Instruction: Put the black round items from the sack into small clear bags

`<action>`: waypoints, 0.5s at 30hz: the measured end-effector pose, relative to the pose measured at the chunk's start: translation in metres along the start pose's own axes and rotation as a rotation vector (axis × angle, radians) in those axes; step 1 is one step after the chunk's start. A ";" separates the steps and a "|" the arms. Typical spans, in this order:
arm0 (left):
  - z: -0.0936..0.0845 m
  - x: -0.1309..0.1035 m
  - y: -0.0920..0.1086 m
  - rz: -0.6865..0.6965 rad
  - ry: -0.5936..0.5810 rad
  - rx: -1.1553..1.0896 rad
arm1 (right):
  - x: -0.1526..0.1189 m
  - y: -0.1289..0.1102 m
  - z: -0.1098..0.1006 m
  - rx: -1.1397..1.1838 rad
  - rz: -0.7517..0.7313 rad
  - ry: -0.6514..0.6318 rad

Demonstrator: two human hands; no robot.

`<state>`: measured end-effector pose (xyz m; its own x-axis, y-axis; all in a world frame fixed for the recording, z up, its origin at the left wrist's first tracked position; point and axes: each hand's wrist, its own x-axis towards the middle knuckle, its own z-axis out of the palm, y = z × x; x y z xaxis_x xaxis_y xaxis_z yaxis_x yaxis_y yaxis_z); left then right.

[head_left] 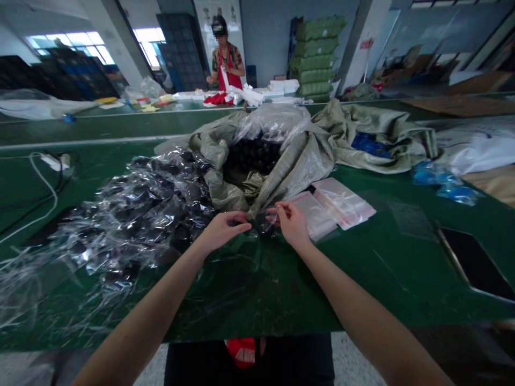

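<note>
Both of my hands are over the green table, just in front of the open sack. My left hand (226, 229) is closed, its thumb and fingers pinching at the left side of a small clear plastic bag. A dark item (264, 226) shows through the film between the hands; its exact shape is hard to make out. At the bag's other side my right hand (293, 222) is closed too, with thumb and forefinger together. Flat clear bags (316, 214) lie in a stack close to my right hand. Left of my left hand spreads a heap of black items in clear bags (148, 214).
An open woven sack (298, 166) holds many round black pieces (257, 155). Another sack (370, 123) with blue contents stands behind right. A phone (475, 262) lies at the right, a white cable (44, 177) at the left. A co-worker (227, 64) stands across the tables.
</note>
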<state>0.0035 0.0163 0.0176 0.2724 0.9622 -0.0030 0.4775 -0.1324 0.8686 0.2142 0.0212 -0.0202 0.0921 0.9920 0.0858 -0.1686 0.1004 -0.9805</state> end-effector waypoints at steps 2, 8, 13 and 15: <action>0.005 0.002 -0.003 0.039 0.025 0.019 | 0.001 0.000 -0.001 0.010 0.012 -0.006; 0.011 0.007 -0.009 0.017 0.090 -0.031 | 0.003 -0.004 -0.002 0.036 0.050 -0.024; 0.012 0.005 -0.015 -0.029 0.073 -0.027 | 0.008 0.001 -0.003 0.063 0.066 -0.044; 0.012 0.006 -0.017 -0.009 0.080 -0.029 | 0.010 0.003 -0.005 0.068 0.095 -0.076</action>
<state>0.0068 0.0214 -0.0028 0.2003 0.9794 0.0272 0.4549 -0.1175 0.8828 0.2196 0.0305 -0.0229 -0.0014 1.0000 0.0092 -0.2396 0.0086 -0.9708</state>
